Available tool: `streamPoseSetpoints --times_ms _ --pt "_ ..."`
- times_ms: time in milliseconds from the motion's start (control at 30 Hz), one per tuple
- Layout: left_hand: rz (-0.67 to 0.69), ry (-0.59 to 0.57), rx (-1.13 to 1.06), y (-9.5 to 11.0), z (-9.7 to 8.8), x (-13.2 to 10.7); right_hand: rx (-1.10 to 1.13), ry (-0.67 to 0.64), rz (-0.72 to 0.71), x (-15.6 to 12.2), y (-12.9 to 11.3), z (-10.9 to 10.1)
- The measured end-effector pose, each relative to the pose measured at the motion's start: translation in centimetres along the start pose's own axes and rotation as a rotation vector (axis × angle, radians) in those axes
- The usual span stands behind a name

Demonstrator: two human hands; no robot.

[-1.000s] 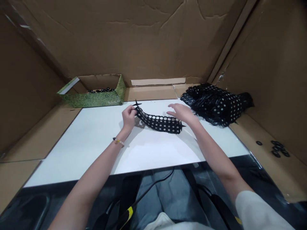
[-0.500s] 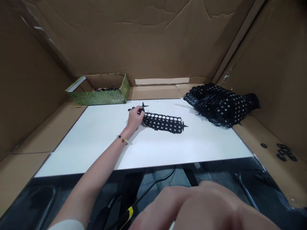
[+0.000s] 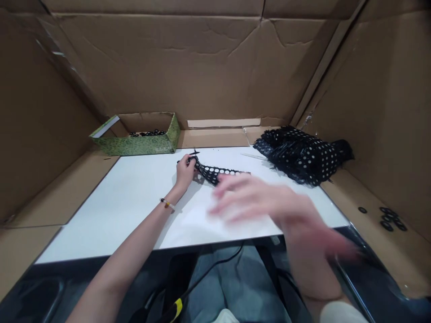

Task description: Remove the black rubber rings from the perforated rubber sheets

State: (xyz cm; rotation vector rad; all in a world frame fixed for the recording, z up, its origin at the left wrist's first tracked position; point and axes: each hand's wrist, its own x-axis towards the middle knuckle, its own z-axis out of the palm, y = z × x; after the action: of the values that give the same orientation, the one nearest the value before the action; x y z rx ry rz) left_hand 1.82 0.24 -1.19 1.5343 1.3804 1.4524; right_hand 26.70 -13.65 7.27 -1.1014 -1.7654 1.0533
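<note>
Head camera view: a left hand (image 3: 185,174) pinches one end of a black dotted strip (image 3: 213,174) lying on a white table (image 3: 111,229), as a blurred, open right hand (image 3: 256,202) hovers just in front, near a heap of similar strips (image 3: 303,157).

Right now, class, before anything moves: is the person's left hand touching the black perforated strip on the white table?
Touching: the head view shows the left hand gripping the left end of the black perforated strip.
</note>
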Motion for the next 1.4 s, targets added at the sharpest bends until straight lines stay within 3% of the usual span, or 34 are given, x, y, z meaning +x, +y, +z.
streamPoseSetpoints --times_ms 100,167,233,267,367,467,567,633,667,733,833,900,967,1033,1133,1400 --pt "-0.101 0.017 -0.159 1.5 -0.6 -0.3 -0.272 0.029 -0.095 3.3 2.7 -0.4" --pt "-0.061 0.035 -0.131 2.5 -2.1 -0.7 -0.524 -0.027 0.004 5.5 5.4 -1.1" --pt "0.012 0.065 -0.022 3.0 -4.5 -1.3 -0.721 -0.141 0.180 6.9 8.0 -1.5" --pt "0.046 0.071 0.063 2.9 -5.9 -1.7 -0.776 -0.161 0.196 7.3 9.0 -1.4" --pt "0.104 0.042 0.353 1.5 -10.2 -2.9 -0.708 -0.163 0.175 8.0 11.0 -0.8" --pt "-0.023 -0.060 0.508 -0.3 -13.5 -3.7 -0.561 -0.236 0.166 8.8 11.2 -0.2" --pt "-0.115 0.129 0.432 -0.5 -14.4 -3.5 -0.405 -0.245 0.171 9.8 10.9 0.0" --pt "-0.060 0.253 0.299 0.5 -13.3 -3.1 -0.197 -0.226 0.173 10.1 10.7 0.0" --pt "-0.010 0.239 0.229 1.3 -12.1 -3.0 -0.073 -0.222 0.167 10.1 10.7 0.0" --pt "0.074 0.044 0.155 3.2 -9.0 -3.0 0.160 -0.198 0.163 10.0 10.7 0.1" --pt "0.143 -0.427 0.229 5.0 -3.2 -3.8 0.367 -0.130 0.232 9.5 10.8 0.3" --pt "0.218 -0.569 0.315 4.9 0.2 -4.4 0.455 -0.117 0.281 9.3 11.0 0.4" --pt "0.243 -0.599 0.371 4.0 2.5 -4.6 0.527 -0.087 0.312 9.2 11.1 0.7" --pt "0.223 -0.548 0.396 2.6 3.5 -4.4 0.579 -0.027 0.341 9.3 11.1 1.2" --pt "0.210 -0.522 0.393 1.3 3.5 -4.1 0.595 0.014 0.340 9.4 11.0 2.0" --pt "0.287 -0.570 0.467 1.7 2.5 -4.2 0.497 -0.046 0.202 8.8 10.6 3.7"
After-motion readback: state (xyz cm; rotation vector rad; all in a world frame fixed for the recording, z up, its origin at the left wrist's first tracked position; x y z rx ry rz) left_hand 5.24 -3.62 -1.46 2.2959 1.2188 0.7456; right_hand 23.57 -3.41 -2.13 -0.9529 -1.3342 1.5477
